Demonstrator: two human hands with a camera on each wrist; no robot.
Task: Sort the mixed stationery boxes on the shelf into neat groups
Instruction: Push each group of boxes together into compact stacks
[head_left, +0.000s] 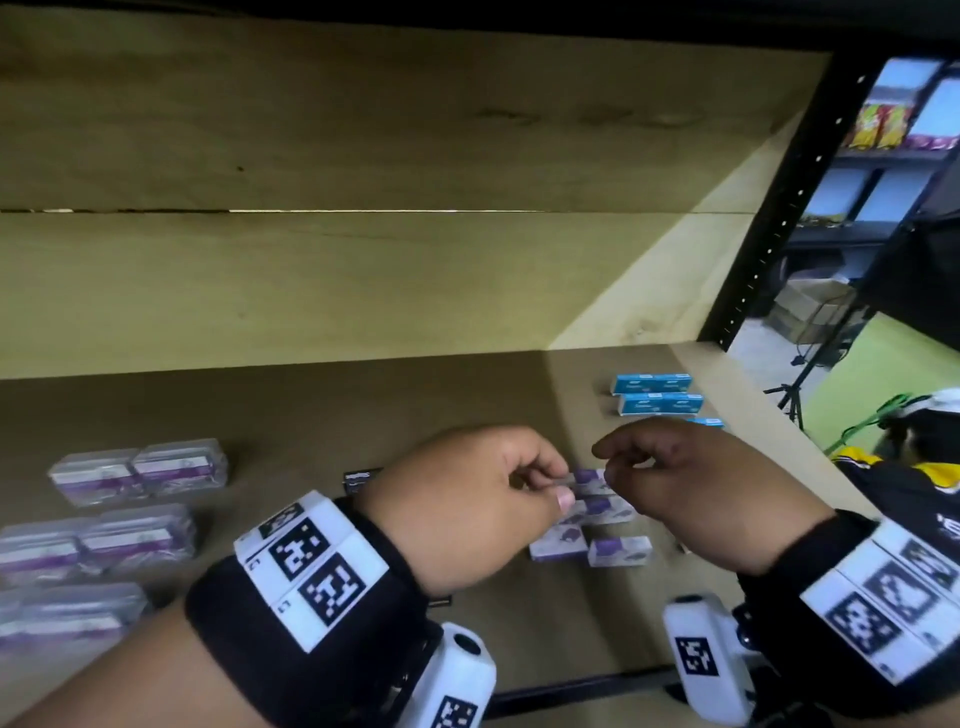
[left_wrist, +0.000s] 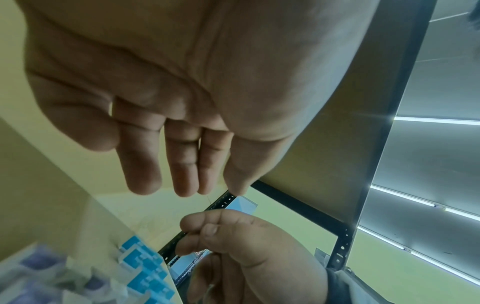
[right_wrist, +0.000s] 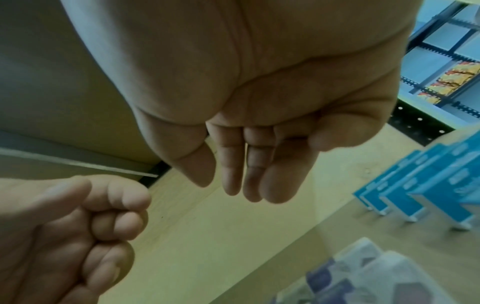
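Small purple boxes (head_left: 597, 525) lie mid-shelf (head_left: 363, 415), below both hands. Your left hand (head_left: 467, 499): fingers curled, maybe pinching top box, cannot tell. Right hand (head_left: 691, 483): loosely curled, empty. Slide box straight into row. Blue boxes (head_left: 657, 395) sit grouped behind; clear packs (head_left: 130, 514) left.

No print can be read anywhere: the lettering on the blue boxes (head_left: 655, 393), the purple-and-white boxes (head_left: 592, 540) and the small black card (head_left: 359, 479) on the shelf (head_left: 415, 405) is too blurred.
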